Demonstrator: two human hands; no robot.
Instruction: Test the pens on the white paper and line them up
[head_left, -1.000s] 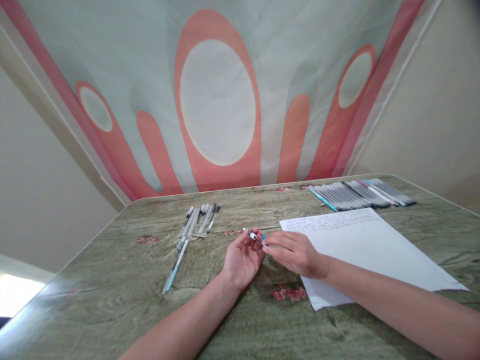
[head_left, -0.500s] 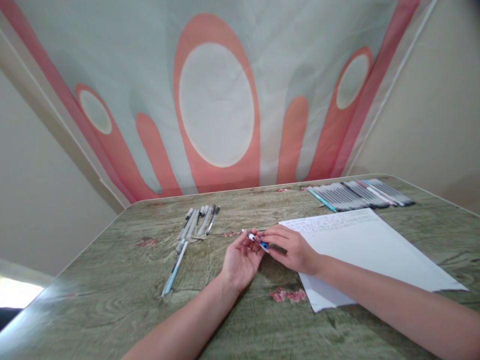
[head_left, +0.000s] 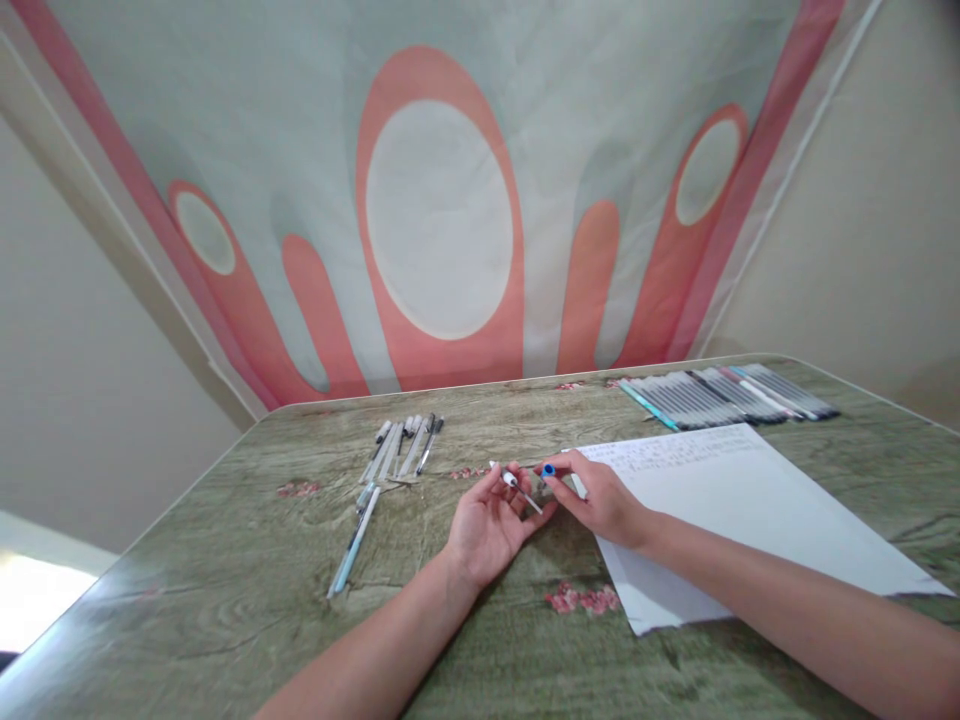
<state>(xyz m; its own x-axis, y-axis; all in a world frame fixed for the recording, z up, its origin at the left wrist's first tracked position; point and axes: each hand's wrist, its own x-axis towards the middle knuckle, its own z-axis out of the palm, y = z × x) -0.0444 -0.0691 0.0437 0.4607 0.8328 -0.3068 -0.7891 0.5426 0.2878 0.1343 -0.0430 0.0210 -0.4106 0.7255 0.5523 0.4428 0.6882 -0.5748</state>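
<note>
My left hand [head_left: 484,535] is turned palm up over the middle of the table, with thumb and fingertips closed on a slim white pen [head_left: 511,480]. A thin pale shaft sticks out of the pen toward my right hand. Between the thumb and fingers of my right hand [head_left: 604,505] is a small blue pen cap [head_left: 548,471], its hollow end visible. The cap is apart from the pen. My right hand hovers over the left edge of a white sheet of paper [head_left: 720,510], which has lines of handwriting along its top.
At the left lies a group of grey and black-capped pens [head_left: 401,447], with light blue pens [head_left: 354,545] nearer me. A long row of pens [head_left: 712,400] lies side by side at the back right. The wood-patterned table [head_left: 225,570] meets a printed backdrop [head_left: 540,330] behind.
My right hand has drawn the blue cap away to the right from the pen, baring the thin shaft. The left hand keeps its hold. The view has shifted slightly.
</note>
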